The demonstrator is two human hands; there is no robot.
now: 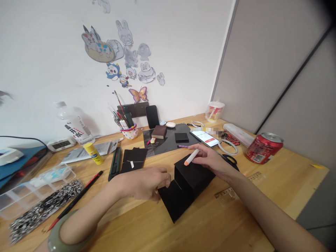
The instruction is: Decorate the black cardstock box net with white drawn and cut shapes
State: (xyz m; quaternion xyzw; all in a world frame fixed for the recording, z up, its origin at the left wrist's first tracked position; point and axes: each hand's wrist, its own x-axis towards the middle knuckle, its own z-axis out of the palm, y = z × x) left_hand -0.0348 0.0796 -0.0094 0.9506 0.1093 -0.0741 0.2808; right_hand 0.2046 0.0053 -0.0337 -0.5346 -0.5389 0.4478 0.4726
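A green bangle [68,233] is worn on the left arm, right at the bottom of the view. Past it, the left hand [143,183] is laid on the wooden table [210,224]. Its fingers are curled loosely, and its fingertips are pressed on the left edge of a folded black card [187,185]. Nothing is gripped in it.

The black card is set in the middle of the table, between the two hands. Part of it is folded up like a small box, and a flat flap is spread out toward the camera.

The right hand [214,161] is rested on top of the card. A white glue stick with an orange tip [191,157] is pinched between its thumb and fingers, and the tip is pointed to the left.

Scissors [231,160] are seen just behind the right hand. A phone [206,138] is lit up further back, and a red can [264,147] is laid on its side to the right. To the left, a red pencil [78,197], a pile of metal chain [43,208] and a clear plastic box [31,187] are placed. A yellow glue bottle [93,153] is stood near more black card pieces [133,158].
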